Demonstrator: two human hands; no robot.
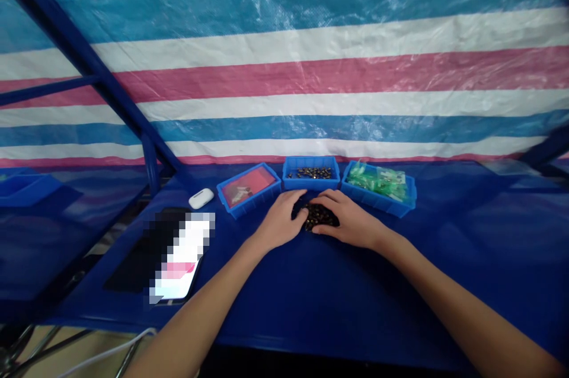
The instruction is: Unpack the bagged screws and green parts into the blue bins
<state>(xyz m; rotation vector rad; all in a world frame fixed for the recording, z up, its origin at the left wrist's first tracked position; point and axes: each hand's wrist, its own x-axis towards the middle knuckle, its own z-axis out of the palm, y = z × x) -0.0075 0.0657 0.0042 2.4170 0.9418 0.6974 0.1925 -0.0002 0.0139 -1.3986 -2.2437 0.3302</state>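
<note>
A pile of small dark, brassy pieces (316, 217) lies on the blue table between my hands. My left hand (283, 221) curves around the pile's left side, thumb and fingers apart. On the other side my right hand (349, 219) arches over the pile's right edge, its fingers spread and touching the pieces. Just behind, a blue bin (311, 184) contains similar brassy pieces. To its left is a blue bin with a red bottom (249, 183) and a few pale pieces. The right bin (377, 203) is filled with green and clear plastic packets.
A phone with a lit, blurred screen (182, 259) lies at the left beside a dark flat item (144, 253). A white earphone case (201, 198) is behind them. Blue metal bars (113, 93) and a striped sheet (311, 79) stand at the back.
</note>
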